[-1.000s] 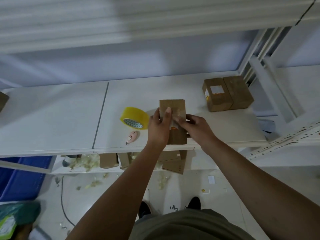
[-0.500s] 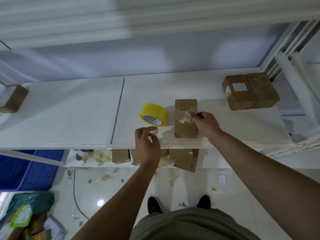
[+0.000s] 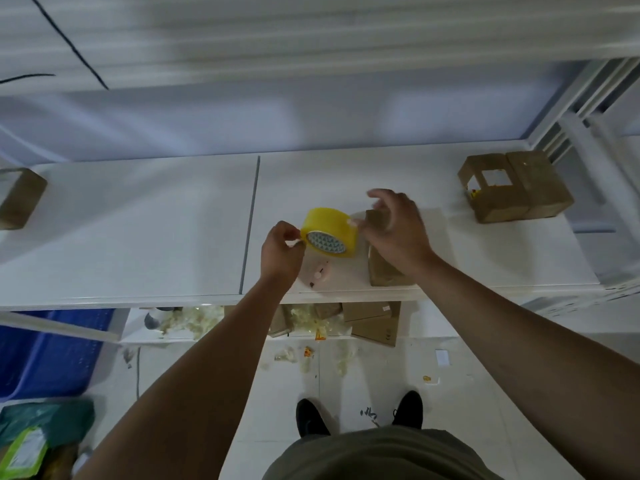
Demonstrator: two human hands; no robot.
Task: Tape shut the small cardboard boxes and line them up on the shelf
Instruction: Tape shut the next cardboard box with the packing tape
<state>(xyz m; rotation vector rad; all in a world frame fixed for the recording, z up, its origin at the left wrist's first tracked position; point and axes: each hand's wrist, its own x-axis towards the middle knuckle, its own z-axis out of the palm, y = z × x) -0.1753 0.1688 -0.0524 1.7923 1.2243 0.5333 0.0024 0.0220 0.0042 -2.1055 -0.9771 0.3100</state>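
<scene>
A yellow tape roll [image 3: 329, 229] sits tilted on the white shelf [image 3: 138, 223], near its front edge. My left hand [image 3: 282, 252] pinches the roll's left rim. My right hand [image 3: 398, 230] hovers with fingers spread, its thumb tip at the roll's right side. Under that hand lies a small cardboard box [image 3: 384, 273], mostly hidden by it. Two more small boxes [image 3: 512, 188] stand side by side at the shelf's back right. Another box [image 3: 20, 199] sits at the far left.
A pink cutter [image 3: 317, 273] lies on the shelf just below the roll. Under the shelf, a lower board holds flat cardboard boxes [image 3: 374, 320] and tape scraps. A blue crate [image 3: 52, 351] and a green bag [image 3: 38, 431] stand on the floor at left.
My left hand moved up from the shelf edge and took hold of the tape roll's rim. My right hand let go of the small box and reached toward the roll.
</scene>
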